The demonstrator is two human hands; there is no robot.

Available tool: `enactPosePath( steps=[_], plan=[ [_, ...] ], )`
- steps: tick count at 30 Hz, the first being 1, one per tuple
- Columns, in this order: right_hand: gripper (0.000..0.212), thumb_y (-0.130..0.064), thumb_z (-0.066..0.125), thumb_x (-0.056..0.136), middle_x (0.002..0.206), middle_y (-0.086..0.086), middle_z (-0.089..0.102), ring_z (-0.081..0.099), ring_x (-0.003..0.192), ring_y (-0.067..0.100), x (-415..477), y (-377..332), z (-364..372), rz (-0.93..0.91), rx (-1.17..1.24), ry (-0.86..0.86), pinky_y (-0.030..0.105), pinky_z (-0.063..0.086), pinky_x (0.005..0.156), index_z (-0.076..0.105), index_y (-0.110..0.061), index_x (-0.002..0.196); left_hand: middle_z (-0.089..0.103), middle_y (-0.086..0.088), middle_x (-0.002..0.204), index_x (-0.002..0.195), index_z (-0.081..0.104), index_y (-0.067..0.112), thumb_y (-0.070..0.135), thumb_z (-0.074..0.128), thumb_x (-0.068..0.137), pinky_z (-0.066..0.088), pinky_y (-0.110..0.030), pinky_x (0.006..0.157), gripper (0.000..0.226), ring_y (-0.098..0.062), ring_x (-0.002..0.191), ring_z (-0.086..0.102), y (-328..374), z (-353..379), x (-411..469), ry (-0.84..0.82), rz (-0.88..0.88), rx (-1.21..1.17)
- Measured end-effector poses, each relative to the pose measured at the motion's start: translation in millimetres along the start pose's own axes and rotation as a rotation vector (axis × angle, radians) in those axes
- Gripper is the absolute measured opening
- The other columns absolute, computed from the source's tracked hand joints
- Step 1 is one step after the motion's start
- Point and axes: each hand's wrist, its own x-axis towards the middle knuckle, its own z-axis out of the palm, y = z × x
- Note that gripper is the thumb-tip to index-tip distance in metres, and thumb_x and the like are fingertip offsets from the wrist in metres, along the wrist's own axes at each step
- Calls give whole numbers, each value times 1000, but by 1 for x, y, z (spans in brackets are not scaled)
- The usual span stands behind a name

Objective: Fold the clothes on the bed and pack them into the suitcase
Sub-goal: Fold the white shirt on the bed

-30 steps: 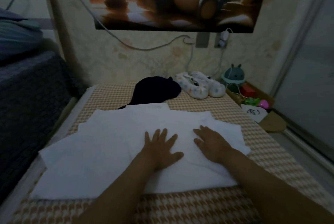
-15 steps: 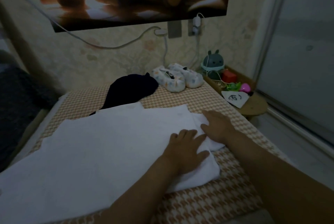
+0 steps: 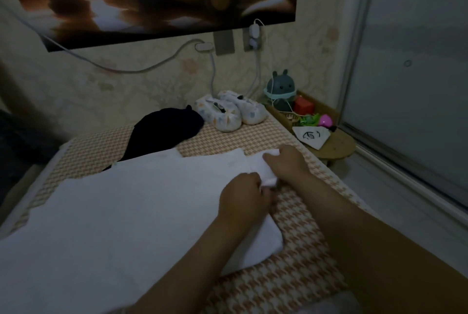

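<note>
A white garment (image 3: 131,207) lies spread flat over the bed (image 3: 291,275), which has an orange houndstooth cover. My right hand (image 3: 286,164) grips the garment's right sleeve at its far corner. My left hand (image 3: 243,199) pinches the same sleeve's near edge, fingers curled around the cloth. Behind the white garment a dark garment (image 3: 164,134) lies bunched toward the wall. No suitcase is in view.
A pair of patterned white slippers (image 3: 228,113) sits at the bed's far end by the wall. To the right stand a low wooden stool (image 3: 336,146) with a white pouch and a tray of toys (image 3: 304,108). A sliding door runs along the right.
Both hands slid from the garment's middle to its right sleeve and closed on it. The view has turned to the right.
</note>
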Motion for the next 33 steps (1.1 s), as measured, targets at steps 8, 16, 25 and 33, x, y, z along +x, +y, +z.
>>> enactPosePath(
  steps=[8,16,25,33],
  plan=[
    [20,-30,64,90,91,5,71,69,80,20,-26,-77,18,63,516,-369,33,57,70,70,-12,95,71,-4,67,73,67,9,34,50,88,56,-33,59,34,-19,48,63,-56,-75,-30,-246,-479,-272],
    [39,-31,56,93,146,1,46,42,133,21,-53,-54,78,-517,-302,-399,27,31,108,59,-22,131,63,-9,99,99,56,9,43,45,90,43,-31,72,37,-29,95,60,-102,-96,-42,-22,-302,212],
    [63,-47,29,102,162,2,-10,-9,149,18,-43,-29,82,-541,-663,-560,42,-2,120,-2,-27,155,-6,6,162,153,-9,28,75,51,79,2,-44,121,106,-18,149,-4,-91,-68,-46,-739,-70,145],
    [47,-15,33,104,162,5,5,0,149,24,-12,-27,96,-502,-349,-524,34,0,120,29,-24,150,57,5,131,117,68,23,20,59,87,33,-17,103,32,-5,119,46,-62,-87,-56,-612,221,-223]
  ],
)
